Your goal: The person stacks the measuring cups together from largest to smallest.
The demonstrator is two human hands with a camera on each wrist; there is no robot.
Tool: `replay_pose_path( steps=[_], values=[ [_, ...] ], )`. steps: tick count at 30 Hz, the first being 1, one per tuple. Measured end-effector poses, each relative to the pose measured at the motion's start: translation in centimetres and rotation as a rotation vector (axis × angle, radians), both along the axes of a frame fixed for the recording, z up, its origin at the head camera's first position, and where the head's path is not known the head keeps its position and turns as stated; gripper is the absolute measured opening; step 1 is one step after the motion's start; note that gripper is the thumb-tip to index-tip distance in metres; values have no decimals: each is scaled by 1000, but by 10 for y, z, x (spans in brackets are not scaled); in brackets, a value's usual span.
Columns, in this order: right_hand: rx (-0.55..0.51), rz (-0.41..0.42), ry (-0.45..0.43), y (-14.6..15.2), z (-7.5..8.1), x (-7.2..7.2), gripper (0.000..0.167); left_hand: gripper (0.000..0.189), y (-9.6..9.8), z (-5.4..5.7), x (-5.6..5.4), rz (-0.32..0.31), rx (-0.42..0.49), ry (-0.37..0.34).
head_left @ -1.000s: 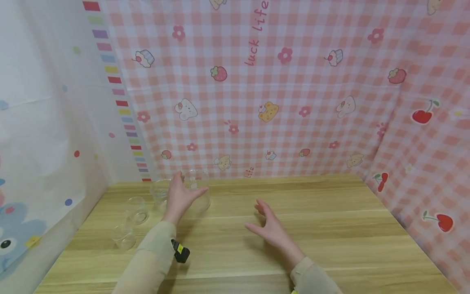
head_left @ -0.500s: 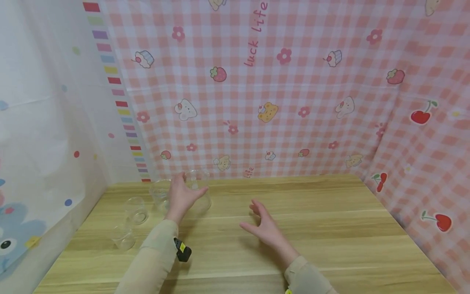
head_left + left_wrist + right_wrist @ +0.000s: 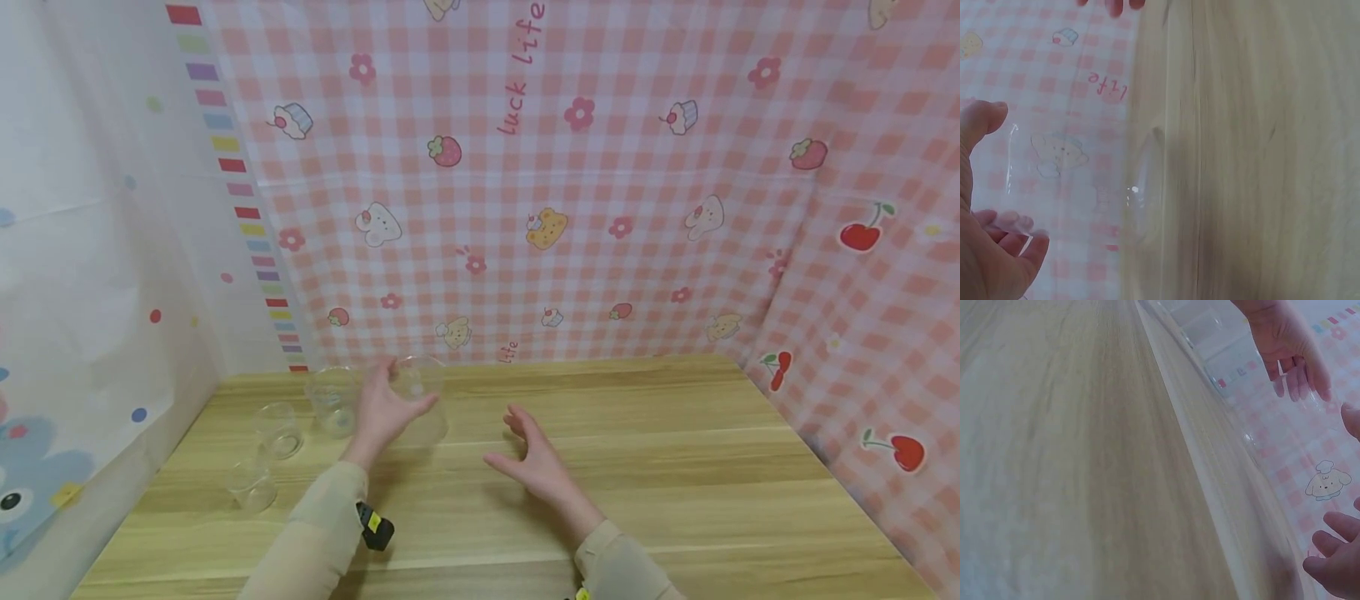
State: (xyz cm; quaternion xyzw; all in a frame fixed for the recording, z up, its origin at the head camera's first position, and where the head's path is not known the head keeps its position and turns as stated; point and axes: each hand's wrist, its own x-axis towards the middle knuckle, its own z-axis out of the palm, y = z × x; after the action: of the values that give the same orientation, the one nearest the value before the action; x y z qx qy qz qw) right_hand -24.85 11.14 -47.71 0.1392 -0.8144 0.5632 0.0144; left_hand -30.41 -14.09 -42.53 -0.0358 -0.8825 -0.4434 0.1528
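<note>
My left hand [image 3: 385, 410] grips a large clear cup [image 3: 423, 421] near the back of the table, thumb on the near side and fingers round the far side. In the left wrist view the see-through wall of the cup [image 3: 1138, 187] shows between thumb and fingers. My right hand [image 3: 538, 462] hovers over the table to the right of the cup, thumb and fingers spread apart, holding nothing. Left of my left hand stands another clear cup [image 3: 332, 408]. The right wrist view shows both the left hand [image 3: 1288, 344] on the cup and the right hand's fingers [image 3: 1335, 528].
Two smaller clear cups [image 3: 280, 433] [image 3: 255, 485] stand along the left side of the wood-grain table [image 3: 675, 483]. A pink checked cloth [image 3: 480, 208] hangs behind the table, and a white dotted cloth [image 3: 90, 250] closes the left side.
My left hand has moved the large cup to the right, away from the cup beside it. My right hand has drifted slightly left.
</note>
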Motion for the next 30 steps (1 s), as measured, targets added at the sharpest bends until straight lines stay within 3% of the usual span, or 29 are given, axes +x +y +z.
replay_pose_path(
  steps=[13,17,20,24,30],
  values=[
    [-60,17,-3,-6,0,0,88,94,16,1,20,-109,32,45],
    [-85,39,-1,-8,21,13,86,91,22,4,27,-150,33,54],
    [-101,60,19,-7,19,12,87,92,26,6,31,-187,38,48],
    [-136,92,61,-5,-3,-2,90,92,32,7,37,-243,56,54],
    [-164,155,81,-2,-2,-4,89,89,38,10,45,-321,79,56]
  ],
)
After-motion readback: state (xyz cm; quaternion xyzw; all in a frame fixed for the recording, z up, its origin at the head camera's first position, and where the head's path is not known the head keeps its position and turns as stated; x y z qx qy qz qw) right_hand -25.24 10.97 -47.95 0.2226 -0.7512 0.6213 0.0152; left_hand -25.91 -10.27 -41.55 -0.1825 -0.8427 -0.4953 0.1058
